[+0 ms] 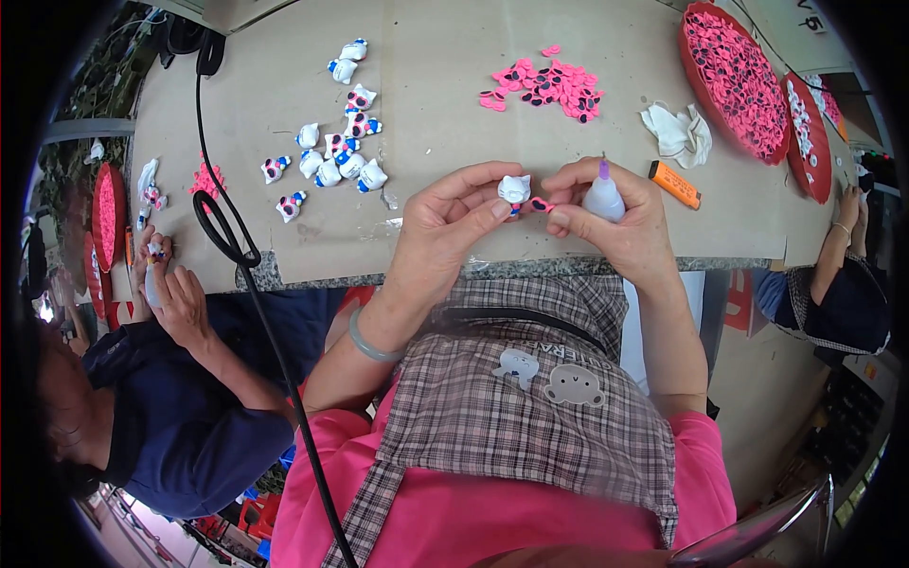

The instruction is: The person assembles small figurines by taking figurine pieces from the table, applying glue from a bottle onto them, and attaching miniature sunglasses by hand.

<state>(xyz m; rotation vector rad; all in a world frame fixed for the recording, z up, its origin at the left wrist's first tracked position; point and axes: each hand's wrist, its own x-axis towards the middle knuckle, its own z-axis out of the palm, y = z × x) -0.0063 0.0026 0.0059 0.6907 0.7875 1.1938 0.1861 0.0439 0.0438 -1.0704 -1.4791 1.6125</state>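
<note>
Between the thumb and fingers of my left hand (453,216) is a small white cat figurine (514,189), its head upright and a bit of blue at its base. My right hand (620,222) pinches a tiny pink piece with dark lenses, like toy sunglasses (541,204), close beside the figurine; whether they touch I cannot tell. The same hand also keeps a squeeze bottle (603,201) with a purple nozzle in its grip, tip pointing up. Ahead lies a loose pile of matching pink sunglasses pieces (559,88).
Several cat figurines (343,147) stand or lie at left, some wearing pink glasses. An orange lighter (675,185) and a crumpled white cloth (678,133) lie at right, near a red tray (694,85) heaped with pink pieces. A black cable (254,284) hangs across the left. A co-worker's hands (175,293) work beside me.
</note>
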